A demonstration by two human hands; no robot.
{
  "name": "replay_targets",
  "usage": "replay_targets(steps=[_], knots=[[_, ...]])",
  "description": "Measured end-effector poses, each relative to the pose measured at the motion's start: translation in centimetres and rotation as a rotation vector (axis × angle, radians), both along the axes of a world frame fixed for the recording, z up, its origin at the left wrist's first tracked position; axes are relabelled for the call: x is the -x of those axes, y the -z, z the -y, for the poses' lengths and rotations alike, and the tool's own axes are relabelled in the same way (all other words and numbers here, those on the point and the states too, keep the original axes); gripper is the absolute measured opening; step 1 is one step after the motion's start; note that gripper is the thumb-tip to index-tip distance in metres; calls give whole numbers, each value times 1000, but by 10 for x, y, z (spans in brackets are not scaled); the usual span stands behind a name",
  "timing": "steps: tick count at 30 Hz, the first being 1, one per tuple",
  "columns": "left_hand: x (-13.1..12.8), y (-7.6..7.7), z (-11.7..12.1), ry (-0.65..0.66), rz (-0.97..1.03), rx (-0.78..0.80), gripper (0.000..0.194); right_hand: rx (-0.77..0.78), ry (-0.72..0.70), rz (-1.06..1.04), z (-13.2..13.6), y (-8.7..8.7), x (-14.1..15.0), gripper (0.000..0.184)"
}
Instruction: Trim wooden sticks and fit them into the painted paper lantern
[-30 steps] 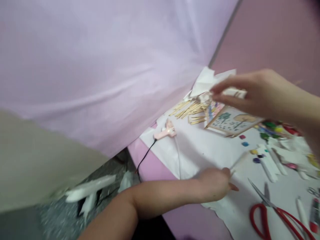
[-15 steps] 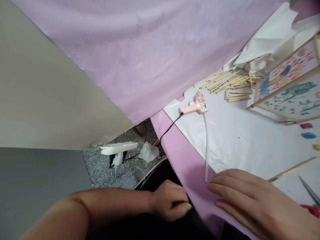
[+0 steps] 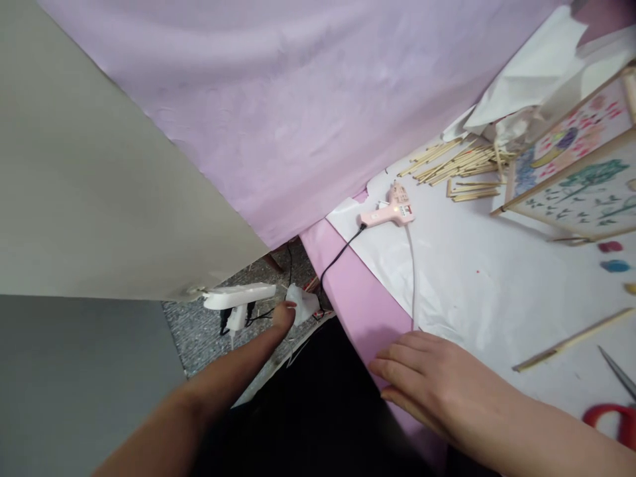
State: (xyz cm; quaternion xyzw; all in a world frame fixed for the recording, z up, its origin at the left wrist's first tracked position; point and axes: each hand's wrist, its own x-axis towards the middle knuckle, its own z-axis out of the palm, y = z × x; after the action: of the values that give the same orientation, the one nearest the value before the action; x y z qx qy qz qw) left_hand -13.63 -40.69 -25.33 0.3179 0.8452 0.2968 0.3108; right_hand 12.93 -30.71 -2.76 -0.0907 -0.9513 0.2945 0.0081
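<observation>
One pink table (image 3: 348,281), lilac wall (image 3: 298,119), speckled floor (image 3: 196,338)

Pink table (image 3: 348,278) partly under white paper (image 3: 462,278), with glue gun (image 3: 395,212), wooden sticks (image 3: 464,164) and red-handled scissors (image 3: 619,375) on top.

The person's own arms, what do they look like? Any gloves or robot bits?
No gloves or robot bits! The left arm and right arm show no sleeves, cables or watch. The left grip and right grip are plain, bare human hands. No ring shows, though the left one looks too small to be sure.
</observation>
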Motion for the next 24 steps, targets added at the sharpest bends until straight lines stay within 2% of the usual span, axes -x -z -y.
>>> replay_targets(steps=[3,5,6,8,10,12,13,14,15,16,18,19,20,21,22,24], knots=[[-16,-12,14,-14,-22,54,11,32,17,20,2,-1,-6,19],[-28,-36,23,26,-23,35,6,64,23,42,3,-3,-9,20],[-33,-54,26,53,-16,17,7,83,32,51,3,-5,-10,22],[-43,-100,28,111,-1,-53,14,134,92,60,2,-10,-10,31],[-52,-153,25,238,76,-231,20,219,199,39,3,-18,-7,63],[-62,-202,14,427,179,-485,24,335,275,-9,2,-28,-3,99],[-68,-221,4,520,230,-605,22,389,291,-37,-1,-33,0,107],[-75,-236,-8,583,256,-701,17,425,300,-61,-5,-40,3,102],[-84,-246,-23,606,254,-826,9,436,315,-83,-13,-48,5,89],[-95,-253,-41,561,216,-946,4,410,344,-117,-25,-57,7,68],[-120,-255,-79,333,139,-1126,30,240,448,-234,-64,-82,5,28],[-134,-252,-98,266,144,-1239,37,84,544,-350,-91,-97,2,20],[-149,-246,-116,253,175,-1312,41,-91,682,-458,-124,-113,-2,18],[-163,-239,-132,298,199,-1319,39,-268,810,-584,-161,-129,-8,21],[-176,-230,-144,413,211,-1271,37,-417,896,-687,-200,-144,-14,26],[-198,-211,-160,726,188,-1196,40,-629,968,-786,-279,-167,-28,36]])
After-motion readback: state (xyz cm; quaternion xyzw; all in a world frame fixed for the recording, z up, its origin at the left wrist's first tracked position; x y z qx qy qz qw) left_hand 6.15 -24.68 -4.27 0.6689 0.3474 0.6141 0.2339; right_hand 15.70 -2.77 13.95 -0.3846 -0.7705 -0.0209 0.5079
